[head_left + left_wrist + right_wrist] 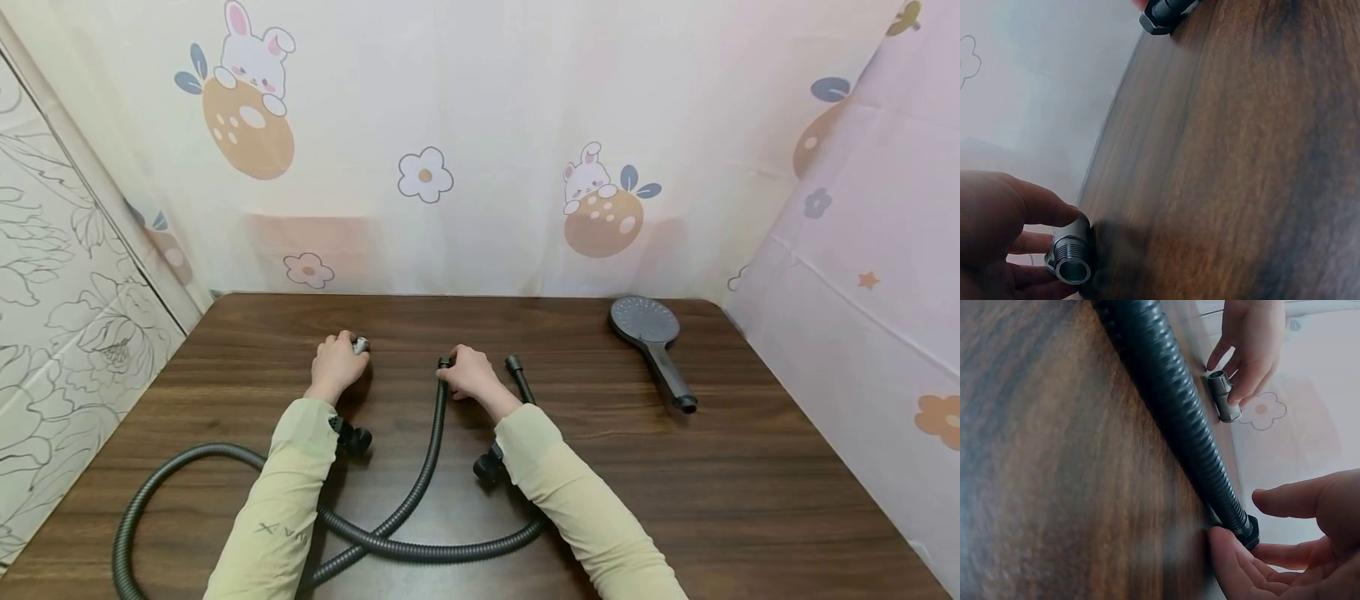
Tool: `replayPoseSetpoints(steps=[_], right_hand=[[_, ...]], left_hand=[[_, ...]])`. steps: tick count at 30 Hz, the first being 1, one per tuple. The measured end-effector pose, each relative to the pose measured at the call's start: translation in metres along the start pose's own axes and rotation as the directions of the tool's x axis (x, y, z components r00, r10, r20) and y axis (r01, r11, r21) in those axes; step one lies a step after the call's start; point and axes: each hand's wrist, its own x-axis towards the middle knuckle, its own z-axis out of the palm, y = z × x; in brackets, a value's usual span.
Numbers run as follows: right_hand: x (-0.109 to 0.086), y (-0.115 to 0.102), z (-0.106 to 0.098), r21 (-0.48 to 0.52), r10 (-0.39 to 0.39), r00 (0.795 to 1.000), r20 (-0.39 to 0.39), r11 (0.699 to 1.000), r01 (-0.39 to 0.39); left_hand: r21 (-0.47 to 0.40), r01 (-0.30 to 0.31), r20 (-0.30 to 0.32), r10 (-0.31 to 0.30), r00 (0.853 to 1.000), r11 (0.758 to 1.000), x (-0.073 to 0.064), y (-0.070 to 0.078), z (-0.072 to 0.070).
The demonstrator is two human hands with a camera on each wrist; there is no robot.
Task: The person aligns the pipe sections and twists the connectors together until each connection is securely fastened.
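Observation:
A small metal threaded fitting (1072, 256) is held between the thumb and fingers of my left hand (337, 367), close to the tabletop toward the back. To its right, my right hand (470, 372) is at one end of a dark ribbed shower hose (431, 458). The right wrist view shows fingers touching that end's black nut (1250, 532) from below, with the thumb apart from it. The hose's other end (513, 364) lies just right of this hand. Part of the hose is hidden under both forearms.
A grey handheld shower head (647, 321) lies at the back right of the brown wooden table (750, 500). The hose loops widely at the left and crosses itself at the front middle. A patterned curtain (480, 150) hangs behind the table's back edge.

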Motion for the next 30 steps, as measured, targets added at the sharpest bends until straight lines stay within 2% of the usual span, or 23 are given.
replayPoseSetpoints(steps=[10,16,23,30], right_hand=[[0.0005,-0.0034,0.0044,-0.182,-0.059,0.998,-0.008,0.982,0.056],[0.0004,-0.0042,0.0085,-0.257,-0.074,0.997,-0.017,0.964,0.067],[0.0003,-0.0052,0.0073,-0.272,-0.118,0.993,-0.027,0.956,0.106],[0.0004,-0.0036,0.0058,-0.243,-0.105,0.994,-0.023,0.965,0.096]], left_hand=[[-0.014,0.021,-0.040,-0.022,0.999,1.000,-0.0038,0.0042,0.0001],[-0.015,0.038,-0.102,-0.039,0.994,0.999,-0.0060,0.0036,0.0036],[-0.031,0.031,-0.156,-0.035,0.987,0.999,-0.0061,0.0059,0.0055],[-0.038,0.011,-0.178,-0.017,0.984,0.999,-0.0073,0.0074,0.0066]])
